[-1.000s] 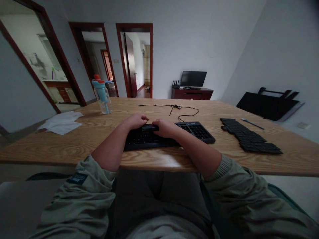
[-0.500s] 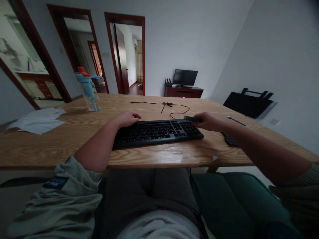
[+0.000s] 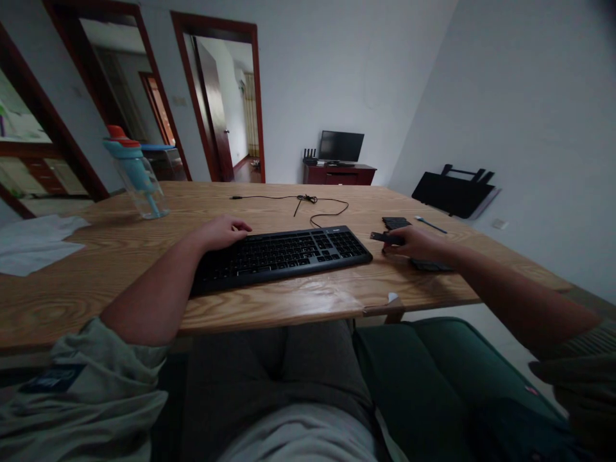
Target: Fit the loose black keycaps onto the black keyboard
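Note:
A black keyboard (image 3: 283,253) lies at a slant on the wooden table. My left hand (image 3: 224,232) grips its back left edge with bent fingers; the thumb is hidden. To the right of the keyboard, my right hand (image 3: 409,242) is closed on a small dark bar (image 3: 385,238), whose kind I cannot make out. Around and partly behind that hand is a dark ridged object (image 3: 395,222), largely covered by the hand and wrist. The keyboard's thin black cable (image 3: 332,212) is bundled behind it.
A clear bottle (image 3: 144,189) with a red and blue lid stands at the left back. White paper (image 3: 38,240) lies at the table's left. A thin blue stick with a pale tip (image 3: 430,224) lies beyond my right hand. A green seat (image 3: 433,372) is below the table edge.
My right hand has moved from above the keyboard's right end to beside it, over the dark ridged object, still with the bar. My left hand stays at the keyboard. The view has turned right.

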### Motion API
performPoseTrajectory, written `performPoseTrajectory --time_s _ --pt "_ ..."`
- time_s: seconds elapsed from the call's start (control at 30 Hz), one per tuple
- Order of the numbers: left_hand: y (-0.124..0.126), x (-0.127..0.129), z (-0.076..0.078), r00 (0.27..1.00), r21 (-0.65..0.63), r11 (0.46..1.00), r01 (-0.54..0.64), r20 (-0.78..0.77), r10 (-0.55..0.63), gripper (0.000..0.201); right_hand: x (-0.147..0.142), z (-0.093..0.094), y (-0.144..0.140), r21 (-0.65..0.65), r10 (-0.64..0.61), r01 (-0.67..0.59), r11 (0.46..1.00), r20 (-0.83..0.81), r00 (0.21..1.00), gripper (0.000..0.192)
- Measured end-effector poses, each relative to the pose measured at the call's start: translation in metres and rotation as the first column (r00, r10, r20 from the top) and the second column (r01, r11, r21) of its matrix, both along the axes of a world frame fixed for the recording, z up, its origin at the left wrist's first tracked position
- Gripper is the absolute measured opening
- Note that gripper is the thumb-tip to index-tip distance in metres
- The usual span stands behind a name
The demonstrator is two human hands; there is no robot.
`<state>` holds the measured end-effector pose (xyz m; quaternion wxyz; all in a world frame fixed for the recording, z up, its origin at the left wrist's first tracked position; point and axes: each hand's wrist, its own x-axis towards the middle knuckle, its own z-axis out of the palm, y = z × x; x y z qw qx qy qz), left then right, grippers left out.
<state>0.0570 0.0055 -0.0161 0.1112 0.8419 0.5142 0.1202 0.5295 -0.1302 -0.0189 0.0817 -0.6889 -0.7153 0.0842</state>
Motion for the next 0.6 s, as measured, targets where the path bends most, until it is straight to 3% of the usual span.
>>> performPoseTrajectory --time_s 0.2,0.6 --pt "0.001 -0.001 -0.001 1.000 -0.006 1.000 -0.005 0.016 0.005 0.046 0.012 0.008 0.005 0.018 0.012 -0.013 1.000 0.020 1.000 0.036" --pt "0.001 -0.001 0.000 1.000 -0.011 1.000 0.011 0.006 -0.011 0.045 0.010 -0.005 0.007 -0.066 0.067 -0.059 0.996 0.120 0.991 0.026"
